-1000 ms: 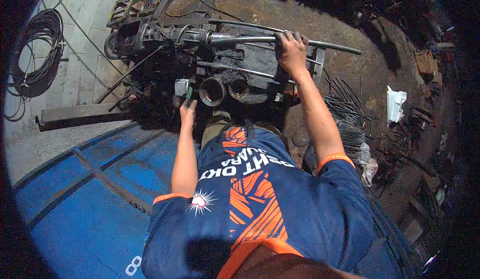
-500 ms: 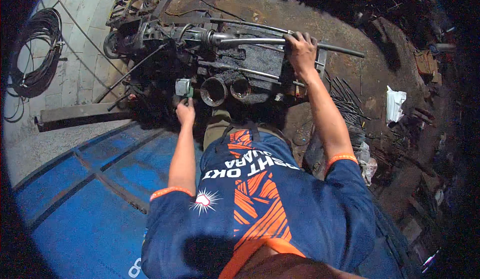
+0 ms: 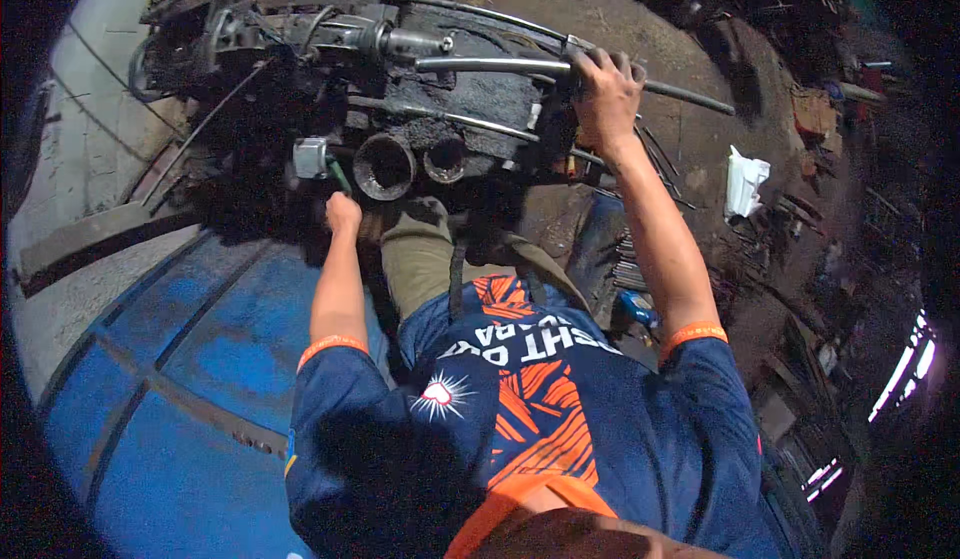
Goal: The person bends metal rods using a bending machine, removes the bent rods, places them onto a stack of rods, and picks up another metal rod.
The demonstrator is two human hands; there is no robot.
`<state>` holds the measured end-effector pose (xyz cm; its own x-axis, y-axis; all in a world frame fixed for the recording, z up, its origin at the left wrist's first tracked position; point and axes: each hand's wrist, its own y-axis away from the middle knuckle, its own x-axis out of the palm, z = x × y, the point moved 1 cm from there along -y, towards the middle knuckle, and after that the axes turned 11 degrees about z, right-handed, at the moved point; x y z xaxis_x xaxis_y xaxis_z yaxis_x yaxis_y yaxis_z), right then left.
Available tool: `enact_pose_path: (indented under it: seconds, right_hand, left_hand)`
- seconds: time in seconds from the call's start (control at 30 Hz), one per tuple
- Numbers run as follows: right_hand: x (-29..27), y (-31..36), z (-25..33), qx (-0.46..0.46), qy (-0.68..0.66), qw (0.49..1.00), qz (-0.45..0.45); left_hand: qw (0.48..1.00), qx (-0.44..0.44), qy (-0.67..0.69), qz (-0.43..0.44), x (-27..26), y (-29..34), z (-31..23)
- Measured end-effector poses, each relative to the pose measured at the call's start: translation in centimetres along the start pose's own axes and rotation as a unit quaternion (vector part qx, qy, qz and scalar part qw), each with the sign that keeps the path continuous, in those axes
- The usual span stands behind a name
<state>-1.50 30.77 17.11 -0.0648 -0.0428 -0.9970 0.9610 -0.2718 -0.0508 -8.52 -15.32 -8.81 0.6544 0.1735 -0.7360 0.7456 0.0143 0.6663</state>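
A long metal rod [image 3: 490, 65] lies across the machine [image 3: 290, 37], and my right hand [image 3: 608, 97] is closed over it near its right part. Its left end sits just in front of the machine's shiny round spindle [image 3: 418, 44], apart from or beside it; I cannot tell which. My left hand [image 3: 343, 213] is closed around the lower end of a green handle [image 3: 339, 175], next to a small pale grey box [image 3: 312, 157]. Two round metal cups [image 3: 384, 167] stand right of that hand, below a tray of dark metal shavings [image 3: 505, 99].
A second thin rod [image 3: 470, 9] runs along the far side. At the left lies a blue panel [image 3: 200, 359] with dark ribs, beside a metal beam [image 3: 100, 244]. A white plastic bag [image 3: 746, 183] and scrap metal lie on the dirt floor at the right.
My view has shifted, so the machine appears farther up and left. The rod's left end now reaches farther left along the spindle. My left hand sits lower on the green handle.
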Motion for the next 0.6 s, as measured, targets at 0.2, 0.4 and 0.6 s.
enact_pose_path:
  seconds: [0.2, 0.4, 0.6]
  right_hand:
    - [-0.9, 1.3, -1.3, -0.041, -0.113, 0.992, -0.044]
    - [2.6, 6.0, -10.3, 0.385, -0.391, 0.758, -0.353]
    - [6.5, 0.1, -17.6, 0.382, -0.788, 0.425, -0.226]
  left_hand:
    - [0.995, 0.003, -0.031, 0.095, -0.7, -0.9, -1.7]
    - [0.917, 0.351, 0.066, 0.178, -17.7, 12.9, -13.8]
    - [0.812, 0.546, 0.025, -0.206, -21.9, 14.8, -27.7]
